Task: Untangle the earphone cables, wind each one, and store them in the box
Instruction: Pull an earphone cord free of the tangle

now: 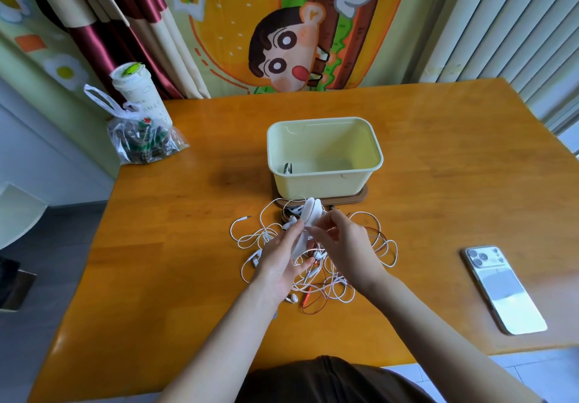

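Wooden table (188, 246): earphone cable tangle (332, 277) under the fingers (293, 235), box (322, 180) on brown lid (360, 197) just beyond, phone (504, 290) far right, plastic bag (141, 142) w/ cup far left.

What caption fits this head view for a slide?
Left hand and right hand hold a white earphone cable above the tangle, before the pale yellow box on a wooden table.

Table (438, 152), wooden.
- Centre: tangled earphone cables (336, 277), white and red. Left hand (279, 258) holds a white oval piece (308, 214) above them; right hand (344, 239) pinches it.
- Twelve o'clock: pale yellow box (319, 183).
- Four o'clock: phone (501, 290).
- Ten o'clock: plastic bag (144, 142).
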